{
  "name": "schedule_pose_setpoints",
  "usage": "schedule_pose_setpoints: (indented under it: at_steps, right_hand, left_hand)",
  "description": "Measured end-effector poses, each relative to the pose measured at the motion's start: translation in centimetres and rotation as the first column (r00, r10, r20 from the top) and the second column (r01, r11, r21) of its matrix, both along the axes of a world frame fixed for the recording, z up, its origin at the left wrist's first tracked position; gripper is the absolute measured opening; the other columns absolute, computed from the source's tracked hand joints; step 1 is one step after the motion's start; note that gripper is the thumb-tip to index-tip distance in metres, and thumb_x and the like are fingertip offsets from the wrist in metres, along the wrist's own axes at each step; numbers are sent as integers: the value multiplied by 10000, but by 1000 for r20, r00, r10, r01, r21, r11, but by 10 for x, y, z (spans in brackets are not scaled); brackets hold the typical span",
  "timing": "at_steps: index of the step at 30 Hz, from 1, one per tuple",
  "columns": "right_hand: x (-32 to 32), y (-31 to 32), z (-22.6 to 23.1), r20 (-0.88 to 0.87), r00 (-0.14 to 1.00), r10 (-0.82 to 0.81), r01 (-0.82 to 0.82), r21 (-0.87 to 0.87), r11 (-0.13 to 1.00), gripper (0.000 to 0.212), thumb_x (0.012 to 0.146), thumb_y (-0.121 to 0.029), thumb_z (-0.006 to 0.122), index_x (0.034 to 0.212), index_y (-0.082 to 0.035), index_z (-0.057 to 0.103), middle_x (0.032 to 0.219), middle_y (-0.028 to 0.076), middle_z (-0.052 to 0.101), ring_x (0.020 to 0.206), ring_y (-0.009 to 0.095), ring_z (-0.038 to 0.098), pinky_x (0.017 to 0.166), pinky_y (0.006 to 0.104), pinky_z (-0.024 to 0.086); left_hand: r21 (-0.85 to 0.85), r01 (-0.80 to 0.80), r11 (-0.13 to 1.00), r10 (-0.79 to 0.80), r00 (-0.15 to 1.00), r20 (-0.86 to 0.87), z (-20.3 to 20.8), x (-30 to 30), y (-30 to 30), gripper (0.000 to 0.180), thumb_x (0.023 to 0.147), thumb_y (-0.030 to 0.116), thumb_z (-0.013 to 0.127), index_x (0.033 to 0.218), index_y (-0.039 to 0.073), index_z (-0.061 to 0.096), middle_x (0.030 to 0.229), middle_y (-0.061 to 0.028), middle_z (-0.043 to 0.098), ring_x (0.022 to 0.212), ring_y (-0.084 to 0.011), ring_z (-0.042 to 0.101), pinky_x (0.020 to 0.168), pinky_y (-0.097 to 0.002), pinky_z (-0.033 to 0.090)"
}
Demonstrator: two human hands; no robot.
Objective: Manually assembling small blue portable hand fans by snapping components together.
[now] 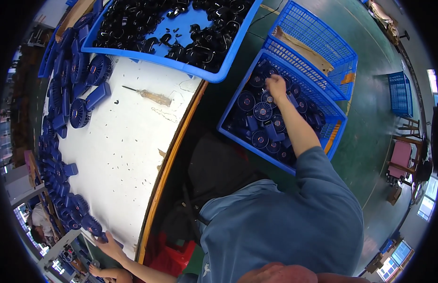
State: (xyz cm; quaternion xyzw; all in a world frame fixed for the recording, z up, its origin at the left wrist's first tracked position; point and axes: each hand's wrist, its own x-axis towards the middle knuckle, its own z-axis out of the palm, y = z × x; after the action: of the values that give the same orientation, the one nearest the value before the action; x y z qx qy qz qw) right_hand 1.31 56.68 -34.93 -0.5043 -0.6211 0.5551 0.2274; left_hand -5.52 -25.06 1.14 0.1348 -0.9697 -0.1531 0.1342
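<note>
At the near left end of the table, my left hand (109,247) is closed around the handle of a dark blue handheld fan (92,225), whose round head lies against the pile of similar fans (58,181). My right arm reaches out to a blue plastic crate (234,137) on the right. Inside it, my right hand (276,88) is over several more blue handheld fans (262,112), with its fingers curled together. What those fingers hold, if anything, is hidden.
A blue tray (200,73) of black curved parts sits at the table's far end. A screwdriver (148,95) and small dark bits lie on the white tabletop (115,141). Behind the crate stands another blue crate (344,49) with cardboard. Someone else's hand (94,270) shows at lower left.
</note>
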Motion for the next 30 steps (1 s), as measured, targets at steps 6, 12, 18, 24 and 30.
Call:
schedule_pose_setpoints:
  at_steps: [6,12,18,24,30]
  right_hand:
    - [32,-162,113,-301,860,413,-476,-179,861,223,900,-34,579,1117,7,608,943,124,698,819,174,672,716,275,540]
    - [26,-302,294,-548,353,758,-915,-32,403,370,894,-120,687,1229,-2,583,1026,112,667,902,156,650,806,306,543]
    - [37,-367,332,-566,117,816,-956,159,247,590,849,-277,722,1287,31,473,1159,196,567,1055,370,605,869,426,516]
    - [32,-373,332,-329,-9,944,-954,285,90,384,829,-200,682,1082,35,512,982,215,608,893,416,622,774,462,511]
    - [18,-362,348,117,-112,987,-745,648,-161,349,868,-298,651,968,12,529,874,205,614,765,362,643,650,426,523]
  left_hand:
    - [544,211,812,-108,971,-215,55,26,131,620,935,245,625,1424,-44,375,985,-89,546,811,-163,547,693,-291,455]
    - [718,377,585,-190,924,-330,7,59,247,746,928,678,436,1104,-43,509,864,-146,581,753,-209,562,637,-305,438]
    - [891,347,293,-214,932,-292,-8,81,318,778,979,622,354,1491,50,232,1258,-206,514,1123,-290,572,966,-406,471]
    - [935,223,-276,-217,933,-287,-12,64,279,661,1007,580,349,1368,29,406,1223,-190,585,1037,-305,640,895,-405,536]
    - [809,-252,-531,-480,876,-41,-5,51,299,753,983,611,354,1293,-60,501,1089,-223,644,1066,-376,622,974,-479,481]
